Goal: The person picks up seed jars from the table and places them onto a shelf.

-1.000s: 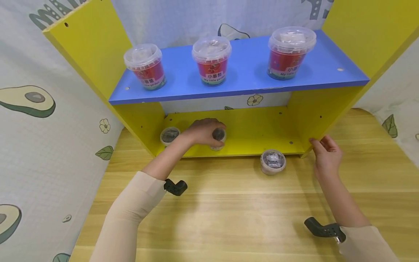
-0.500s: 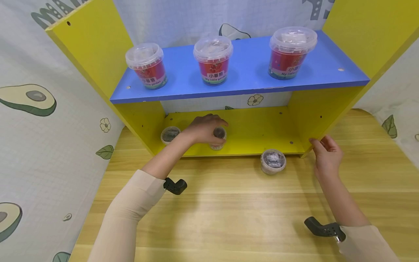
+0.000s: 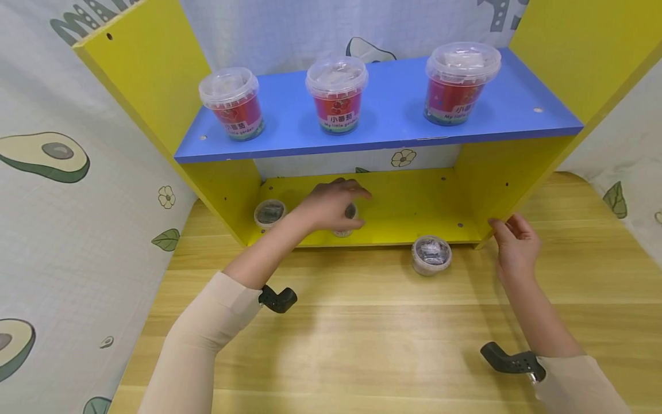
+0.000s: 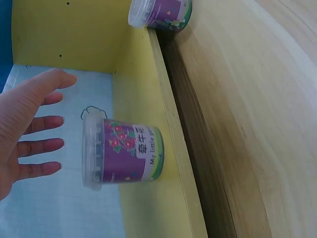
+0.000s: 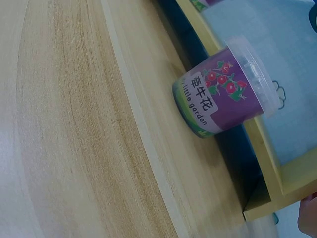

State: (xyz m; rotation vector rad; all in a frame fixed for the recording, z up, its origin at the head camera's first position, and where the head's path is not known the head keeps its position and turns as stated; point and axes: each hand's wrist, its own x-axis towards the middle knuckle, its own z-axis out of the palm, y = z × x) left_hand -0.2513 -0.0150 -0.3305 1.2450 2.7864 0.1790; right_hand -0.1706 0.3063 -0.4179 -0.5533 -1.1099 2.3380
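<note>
My left hand point(image 3: 335, 206), fingers spread and holding nothing, is above a purple-labelled plastic cup point(image 4: 130, 151) with a clear lid. That cup stands upright on the yellow bottom board point(image 3: 400, 207) of a shelf unit. A gap shows between fingertips and lid in the left wrist view, while the hand partly covers the cup in the head view. My right hand point(image 3: 519, 253) grips the lower front edge of the unit's yellow right side panel point(image 3: 509, 181) between thumb and fingers. Left of it, another purple-labelled cup point(image 5: 218, 94) stands on the wooden table just before the unit.
A similar lidded cup point(image 3: 269, 214) stands at the bottom board's left end. Three red-labelled cups, left point(image 3: 235, 106), middle point(image 3: 337, 98) and right point(image 3: 459, 86), stand along the blue upper shelf point(image 3: 393, 129). A patterned white cloth point(image 3: 103, 241) hangs behind and beside the unit.
My left hand has let go of the middle cup on the bottom board, its fingers spreading and lifting off the lid. My right hand and the other cups have stayed put.
</note>
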